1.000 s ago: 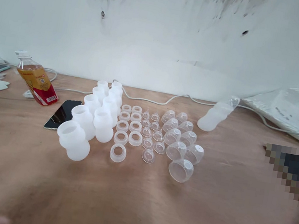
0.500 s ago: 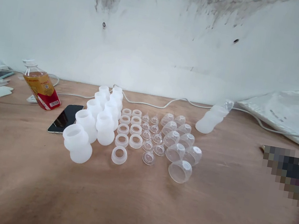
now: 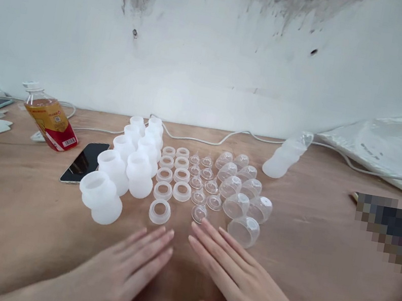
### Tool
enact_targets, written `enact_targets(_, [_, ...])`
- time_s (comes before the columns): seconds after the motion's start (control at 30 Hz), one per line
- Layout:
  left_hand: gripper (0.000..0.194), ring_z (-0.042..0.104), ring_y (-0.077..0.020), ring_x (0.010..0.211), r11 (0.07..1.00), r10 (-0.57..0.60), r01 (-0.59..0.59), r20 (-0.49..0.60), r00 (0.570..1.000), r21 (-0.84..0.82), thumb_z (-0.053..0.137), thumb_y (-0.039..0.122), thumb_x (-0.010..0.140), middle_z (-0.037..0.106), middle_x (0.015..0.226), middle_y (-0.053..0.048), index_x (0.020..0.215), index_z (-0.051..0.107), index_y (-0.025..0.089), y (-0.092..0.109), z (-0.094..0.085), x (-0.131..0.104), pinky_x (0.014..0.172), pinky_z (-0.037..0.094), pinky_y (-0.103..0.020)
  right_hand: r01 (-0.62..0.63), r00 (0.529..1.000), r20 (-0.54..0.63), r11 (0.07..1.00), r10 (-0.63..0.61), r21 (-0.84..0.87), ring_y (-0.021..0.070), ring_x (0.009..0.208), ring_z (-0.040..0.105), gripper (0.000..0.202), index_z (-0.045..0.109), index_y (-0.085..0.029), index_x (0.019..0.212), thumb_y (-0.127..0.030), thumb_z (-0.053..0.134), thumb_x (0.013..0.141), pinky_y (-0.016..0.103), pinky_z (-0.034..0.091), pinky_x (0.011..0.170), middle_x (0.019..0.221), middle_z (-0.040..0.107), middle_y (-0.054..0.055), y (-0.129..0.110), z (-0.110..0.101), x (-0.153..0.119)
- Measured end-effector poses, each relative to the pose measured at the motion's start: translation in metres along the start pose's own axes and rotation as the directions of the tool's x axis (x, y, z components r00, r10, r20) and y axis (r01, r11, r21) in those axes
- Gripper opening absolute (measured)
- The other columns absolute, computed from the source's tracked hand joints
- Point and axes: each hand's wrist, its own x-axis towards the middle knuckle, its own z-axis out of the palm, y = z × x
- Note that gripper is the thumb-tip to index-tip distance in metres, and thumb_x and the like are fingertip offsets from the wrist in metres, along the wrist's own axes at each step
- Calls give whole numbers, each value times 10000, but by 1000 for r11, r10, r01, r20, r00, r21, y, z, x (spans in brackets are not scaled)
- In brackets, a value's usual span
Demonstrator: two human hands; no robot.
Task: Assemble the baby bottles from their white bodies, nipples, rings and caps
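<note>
My left hand (image 3: 122, 273) is open, palm down and fingers stretched out, just below the front collar ring (image 3: 160, 211). My right hand (image 3: 237, 280) is likewise open, its fingertips close to the front clear nipple (image 3: 199, 213) and a clear dome cap (image 3: 243, 230). Neither hand holds anything. White baby bottle bodies (image 3: 106, 206) stand in two rows at the left. Rows of white collar rings, clear nipples and clear caps run beside them toward the wall. One assembled baby bottle (image 3: 281, 159) stands apart at the back right.
A drink bottle (image 3: 55, 123) with a red and yellow label and a black-screened phone (image 3: 85, 162) are on the left. A white cable (image 3: 213, 143) runs along the wall. At the right lie a plastic bag (image 3: 389, 151) and a pixelated dark object (image 3: 395, 232).
Both my hands have come into view from the bottom edge, open over the table's front. The camera view has shifted slightly; the bottle parts stand as before.
</note>
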Motion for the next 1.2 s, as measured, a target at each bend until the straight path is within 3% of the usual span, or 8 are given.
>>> enact_targets(0.13, [592, 297, -259, 1265, 991, 122, -126, 78, 989, 42, 389, 397, 859, 327, 1367, -147, 1349, 205, 119, -15, -3, 18, 1009, 327, -387, 38, 986, 164, 999, -32, -31, 217, 1269, 277, 534, 323, -174, 1333, -282, 442, 823, 368, 364, 993, 1375, 300, 58, 6, 2, 22])
enact_targets(0.33, [599, 298, -258, 1264, 992, 63, -77, 133, 989, 101, 438, 377, 835, 304, 1379, -135, 1337, 239, 117, -10, -5, 16, 1003, 336, -394, 30, 970, 240, 999, -21, -30, 248, 1270, 263, 493, 357, -140, 1316, -281, 400, 845, 413, 355, 991, 1380, 295, 82, 3, 0, 17])
enact_targets(0.47, [522, 331, -267, 1242, 989, 74, -76, 16, 997, 130, 440, 258, 814, 343, 1364, -143, 1299, 310, 112, -9, -5, 20, 974, 368, -401, -77, 994, 87, 994, 69, 83, 228, 1242, 331, 459, 376, -136, 1284, -205, 394, 831, 391, 386, 973, 1342, 361, 124, 2, 7, 16])
enact_targets(0.6, [479, 349, -293, 1214, 973, -98, 138, -207, 973, 185, 409, 131, 796, 374, 1338, -157, 1269, 346, 95, -10, -1, 32, 949, 366, -446, -301, 935, -134, 935, 328, 188, 209, 1281, 242, 519, 213, -128, 1325, -151, 356, 826, 396, 347, 1001, 1380, 204, 153, 1, 21, 28])
enact_targets(0.7, [405, 428, -275, 1142, 974, -114, 154, -226, 967, 168, 423, 155, 806, 457, 1276, -135, 1208, 422, 104, -12, 3, 38, 911, 400, -425, -357, 920, -99, 914, 380, 190, 222, 1304, 168, 556, 155, -141, 1346, -150, 354, 827, 414, 327, 1010, 1405, 124, 145, 2, 27, 37])
enact_targets(0.93, [327, 499, -206, 1029, 996, 41, -8, -399, 916, 86, 406, 38, 796, 578, 1133, -69, 1085, 514, 145, -16, 6, 39, 882, 403, -372, -246, 961, -60, 932, 271, 265, 220, 1205, 333, 402, 364, -190, 1208, -122, 389, 813, 425, 379, 970, 1245, 370, 112, 6, 30, 40])
enact_targets(1.07, [313, 502, -279, 959, 986, -146, 163, -294, 944, 34, 464, 160, 796, 529, 1124, -133, 1107, 488, 143, -14, 5, 48, 756, 458, -434, -198, 953, -127, 881, 276, 430, 168, 1047, 462, 328, 370, -214, 1128, -121, 415, 817, 331, 463, 868, 1133, 409, 86, 5, 26, 39])
enact_targets(1.2, [513, 507, -240, 941, 935, -255, 198, -171, 952, -293, 414, 145, 811, 467, 1132, -123, 1297, 257, 194, -12, 6, 57, 776, 476, -415, -118, 941, -212, 844, 263, 524, 130, 896, 518, 266, 405, -237, 1057, -99, 382, 831, 262, 493, 758, 1000, 443, 52, 6, 20, 38])
